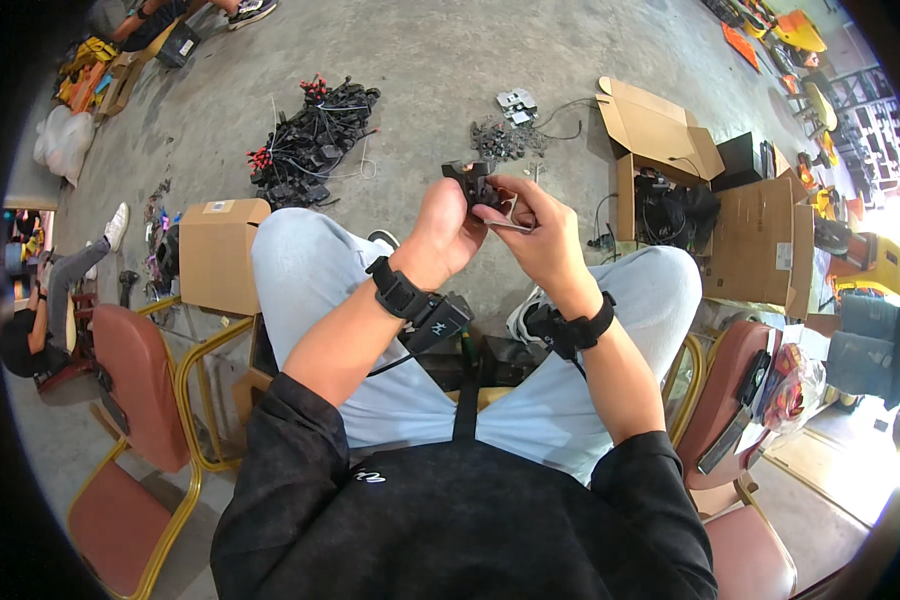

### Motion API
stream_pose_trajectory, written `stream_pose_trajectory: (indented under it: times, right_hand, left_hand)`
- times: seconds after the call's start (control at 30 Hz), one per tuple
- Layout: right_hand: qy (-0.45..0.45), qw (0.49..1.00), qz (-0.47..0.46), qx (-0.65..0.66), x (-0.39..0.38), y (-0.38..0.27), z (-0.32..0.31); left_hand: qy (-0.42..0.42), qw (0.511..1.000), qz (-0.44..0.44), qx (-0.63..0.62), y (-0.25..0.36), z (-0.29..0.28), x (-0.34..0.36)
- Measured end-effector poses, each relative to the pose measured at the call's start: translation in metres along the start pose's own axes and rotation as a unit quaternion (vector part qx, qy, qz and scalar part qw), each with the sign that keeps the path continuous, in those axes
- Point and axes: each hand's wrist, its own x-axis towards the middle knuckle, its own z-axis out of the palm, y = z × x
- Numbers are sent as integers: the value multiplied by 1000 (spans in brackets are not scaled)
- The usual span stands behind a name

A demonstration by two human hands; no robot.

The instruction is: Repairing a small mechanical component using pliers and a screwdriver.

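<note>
Over my lap, my left hand [440,225] is closed on a small black part [467,177], held upright at about knee height. My right hand [545,235] meets it from the right, thumb and fingers closed on the lower right of the same part and on a thin light-grey piece [512,215] beside it; exactly what that piece is, I cannot make out. Beyond my hands, loose small dark pieces [500,140] lie on the floor with silver-grey plates [518,105] and a black cable. Both my wrists wear black strapped devices.
A heap of black parts [310,140] with red tips lies front left. Cardboard boxes [220,260] [750,240] stand either side, the right ones holding black items. Red padded chairs [140,380] [720,400] flank me. Other people [40,340] [140,25] sit at left and upper left.
</note>
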Motion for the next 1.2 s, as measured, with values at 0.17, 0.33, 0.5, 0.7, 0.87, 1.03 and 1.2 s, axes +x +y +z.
stream_pose_trajectory:
  times: [0.17, 0.33, 0.5, 0.7, 0.87, 1.03, 1.2]
  right_hand:
    - [70, 997, -40, -20, -6, 4, 12]
    - [73, 996, -25, -39, -7, 3, 11]
    - [36, 999, -2, -36, -8, 3, 10]
    - [10, 998, -56, -37, -8, 9, 16]
    - [2, 986, -135, -93, -6, 11, 12]
    - [-18, 982, -154, -111, -7, 11, 11]
    - [-33, 993, -77, -79, -12, 10, 12]
  left_hand:
    - [-30, 999, 0, 22, 4, 2, 1]
    - [-44, 997, -4, 65, 8, 4, -3]
    - [-50, 995, -10, 88, 11, 3, -5]
    - [-46, 998, 22, 21, 7, 1, -3]
    - [-75, 996, -51, -22, 9, -10, 4]
    - [-69, 995, -38, -61, -1, -13, 9]
    - [-31, 996, -19, -85, -4, -8, 8]
